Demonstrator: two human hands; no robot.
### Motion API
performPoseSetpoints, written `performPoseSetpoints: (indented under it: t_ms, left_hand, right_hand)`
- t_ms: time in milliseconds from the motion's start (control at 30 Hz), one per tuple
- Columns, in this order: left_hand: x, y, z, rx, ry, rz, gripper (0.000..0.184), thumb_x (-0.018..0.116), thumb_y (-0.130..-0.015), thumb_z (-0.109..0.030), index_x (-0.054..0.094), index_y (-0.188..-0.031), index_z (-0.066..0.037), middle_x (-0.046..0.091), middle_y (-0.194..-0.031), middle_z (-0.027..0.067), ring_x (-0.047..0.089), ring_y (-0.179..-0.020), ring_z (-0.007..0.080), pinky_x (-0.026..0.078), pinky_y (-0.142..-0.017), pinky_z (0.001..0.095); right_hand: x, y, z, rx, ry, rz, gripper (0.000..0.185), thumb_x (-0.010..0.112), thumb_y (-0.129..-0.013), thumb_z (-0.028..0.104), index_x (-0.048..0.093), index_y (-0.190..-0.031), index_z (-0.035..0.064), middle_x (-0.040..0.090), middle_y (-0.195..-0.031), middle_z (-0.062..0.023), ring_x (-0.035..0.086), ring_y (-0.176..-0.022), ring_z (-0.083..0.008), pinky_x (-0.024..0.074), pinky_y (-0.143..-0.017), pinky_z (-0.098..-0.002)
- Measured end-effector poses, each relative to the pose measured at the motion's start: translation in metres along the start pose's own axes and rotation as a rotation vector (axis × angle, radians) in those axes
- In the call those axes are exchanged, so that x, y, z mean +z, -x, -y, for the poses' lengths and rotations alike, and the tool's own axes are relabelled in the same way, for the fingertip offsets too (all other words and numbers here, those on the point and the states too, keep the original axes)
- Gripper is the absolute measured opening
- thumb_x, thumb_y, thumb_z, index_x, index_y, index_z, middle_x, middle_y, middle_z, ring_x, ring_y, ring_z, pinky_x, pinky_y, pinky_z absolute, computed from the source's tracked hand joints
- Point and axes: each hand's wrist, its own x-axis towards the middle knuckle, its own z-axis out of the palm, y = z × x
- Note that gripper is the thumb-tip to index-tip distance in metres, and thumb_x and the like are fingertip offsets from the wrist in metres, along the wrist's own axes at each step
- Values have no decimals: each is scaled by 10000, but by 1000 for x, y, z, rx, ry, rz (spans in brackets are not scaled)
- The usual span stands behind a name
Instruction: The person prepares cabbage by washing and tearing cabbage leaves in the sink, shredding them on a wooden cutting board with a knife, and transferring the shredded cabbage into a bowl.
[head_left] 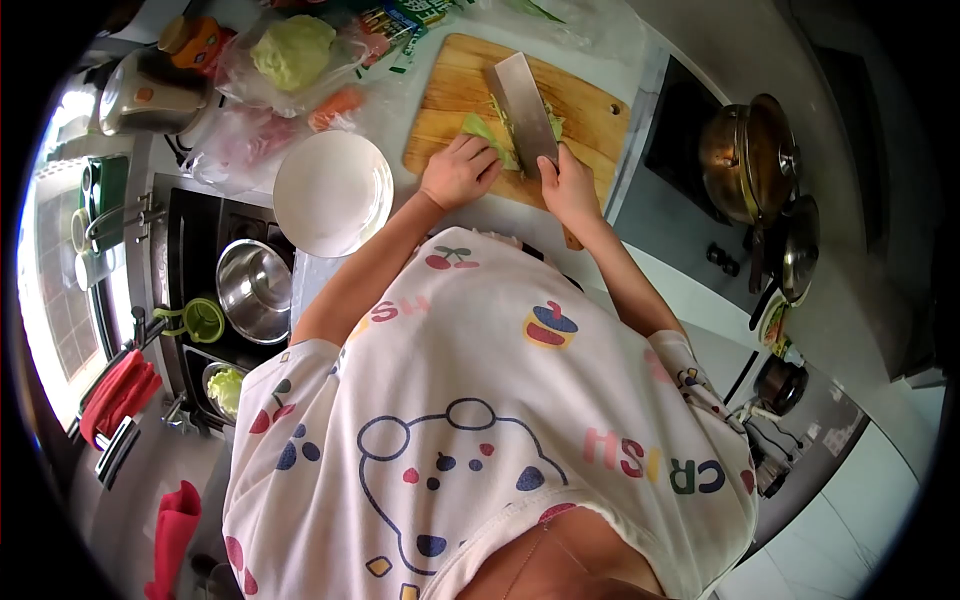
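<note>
White shirt (pixel 480 390) cloth with printed figures fills the lower middle of the head view, closest to the camera. At 12 to 1 o'clock, a wooden board (pixel 583 112) lies on the counter (pixel 404 92). On it are both hands and the cut greens.

The right hand (pixel 572 188) is closed around the handle of a broad knife (pixel 524 110), whose tip points toward 11 o'clock. The left hand (pixel 460 172) is narrow, fingers bent together over a green leaf (pixel 476 127) just beside the blade; whether it grips or only presses the leaf, I cannot tell. Green shreds (pixel 556 127) lie along the blade's other side.

At 10 o'clock stands a white plate (pixel 333 193); at 11, a cabbage (pixel 293 50) in a clear bag, with a carrot (pixel 337 108) near. A metal bowl (pixel 253 288) sits at 9 o'clock, a lidded pot (pixel 728 165) at 2.
</note>
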Motion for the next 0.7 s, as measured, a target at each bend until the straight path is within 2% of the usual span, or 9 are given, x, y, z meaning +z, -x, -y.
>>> performPoseSetpoints:
  t_ms: [233, 533, 700]
  left_hand:
    - [0, -1, -1, 24, 7, -12, 90, 748, -791, -163, 692, -856, -136, 662, -920, 6, 645, -826, 216, 551, -675, 323]
    - [1, -1, 0, 23, -13, 6, 81, 743, -798, -179, 675, -824, -143, 643, -878, 2, 639, -795, 214, 542, -651, 329]
    - [-1, -2, 0, -1, -33, 51, 85, 741, -793, -185, 668, -805, -143, 633, -858, 6, 638, -787, 220, 541, -643, 334]
  right_hand:
    - [-12, 20, 5, -140, 102, 92, 184, 570, -968, 150, 524, -994, -25, 632, -891, -294, 608, -824, -501, 492, -695, -547]
    - [-13, 20, 14, -94, 179, 182, 183, 547, -974, 144, 513, -1010, -32, 623, -927, -306, 616, -839, -510, 502, -714, -557]
    - [-4, 18, 18, -63, 194, 180, 196, 561, -971, 135, 504, -1034, -41, 622, -888, -310, 614, -834, -510, 490, -702, -559]
